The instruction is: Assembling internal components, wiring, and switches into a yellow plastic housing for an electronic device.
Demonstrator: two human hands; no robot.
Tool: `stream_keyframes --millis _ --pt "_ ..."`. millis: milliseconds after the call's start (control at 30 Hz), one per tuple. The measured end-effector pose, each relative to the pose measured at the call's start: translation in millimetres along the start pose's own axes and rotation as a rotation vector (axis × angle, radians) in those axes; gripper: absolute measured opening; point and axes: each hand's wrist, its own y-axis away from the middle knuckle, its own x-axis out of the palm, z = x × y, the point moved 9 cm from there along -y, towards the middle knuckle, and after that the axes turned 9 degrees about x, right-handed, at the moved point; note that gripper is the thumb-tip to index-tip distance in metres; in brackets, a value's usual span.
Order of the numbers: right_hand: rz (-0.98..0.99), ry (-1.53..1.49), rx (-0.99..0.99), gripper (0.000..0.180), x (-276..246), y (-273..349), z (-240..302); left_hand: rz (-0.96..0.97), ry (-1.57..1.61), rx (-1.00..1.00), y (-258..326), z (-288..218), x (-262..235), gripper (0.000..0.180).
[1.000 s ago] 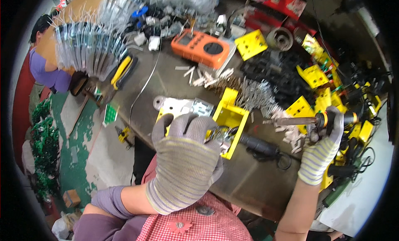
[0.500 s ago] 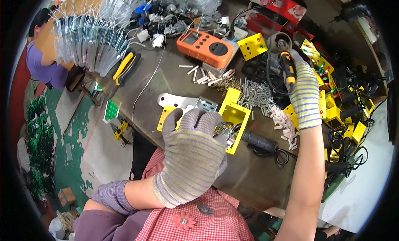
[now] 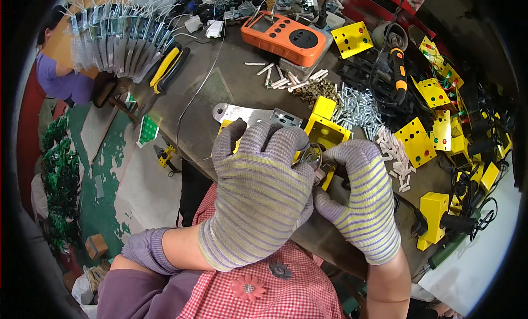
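My left hand [image 3: 258, 192], in a grey-and-yellow striped glove, closes over the near left side of a yellow open box housing [image 3: 329, 129]. Under its fingers lies part of a yellow plate [image 3: 224, 126], beside a silver metal bracket [image 3: 242, 113]. My right hand [image 3: 363, 200], gloved alike, pinches at the housing's near end; whatever is between thumb and fingers is hidden. Small metal parts [image 3: 312, 155] show inside the housing between the hands. Beyond them, a soldering iron [image 3: 398, 71] with a black-and-orange handle rests in its round holder.
An orange meter [image 3: 285, 37] stands at the back. Piles of screws [image 3: 357, 107] and pale sleeves [image 3: 395, 154] lie right of the housing. Yellow plates [image 3: 415, 142] and wired housings crowd the right. Yellow-black pliers [image 3: 169, 68] lie at left; another person [image 3: 63, 82] sits beyond.
My right hand has come away from beside the soldering iron, back and left to the housing, its fingers now pinched there. My left hand stays on the housing. The view has shifted slightly.
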Motion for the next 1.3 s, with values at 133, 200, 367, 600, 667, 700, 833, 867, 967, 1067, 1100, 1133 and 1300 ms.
stream_keyframes --millis 133,200,367,600,667,700,833,867,967,1067,1100,1133,1300 --pt "-0.049 0.027 0.001 0.046 1.4 0.7 -1.2 0.01 0.053 -0.009 -2.6 5.7 -0.8 0.022" --pt "-0.084 0.013 -0.016 0.046 0.9 1.3 -6.0 -0.055 0.101 0.021 -3.3 7.5 -3.8 0.022" --pt "-0.157 -0.075 -0.028 0.043 -0.9 -1.0 -14.4 -0.232 0.054 0.313 5.5 12.8 -3.4 0.027" --pt "-0.221 -0.078 -0.061 0.041 -2.3 -0.3 -16.8 -0.2 0.042 0.438 5.1 13.9 -2.2 0.032" --pt "-0.224 -0.097 -0.085 0.039 -2.7 -0.6 -14.6 -0.254 0.062 0.407 2.3 19.2 -1.5 0.032" --pt "-0.228 -0.1 -0.078 0.039 -1.9 -0.7 -15.9 -0.191 0.062 0.447 2.2 18.1 2.3 0.032" --pt "-0.244 -0.089 -0.059 0.039 -0.6 -0.7 -18.1 -0.137 0.058 0.543 6.3 9.1 1.9 0.033" --pt "-0.233 -0.092 -0.036 0.039 -0.1 -1.4 -19.9 -0.142 0.049 0.555 8.7 6.3 1.2 0.033" --pt "-0.211 -0.098 -0.053 0.038 1.1 -2.0 -19.4 -0.163 0.05 0.523 11.7 3.7 0.3 0.031" --pt "-0.231 -0.102 -0.05 0.036 2.0 -1.6 -20.7 -0.244 0.113 0.496 11.0 9.0 -0.9 0.029" --pt "-0.231 -0.104 -0.051 0.036 1.3 -2.3 -20.9 -0.224 0.096 0.515 13.2 5.4 -1.0 0.032" --pt "-0.221 -0.098 -0.081 0.039 0.2 -3.0 -18.1 -0.205 0.079 0.533 15.0 2.5 -0.4 0.035" --pt "-0.201 -0.087 -0.122 0.044 0.2 -2.6 -15.9 -0.173 0.026 0.676 13.2 -14.2 1.3 0.032"
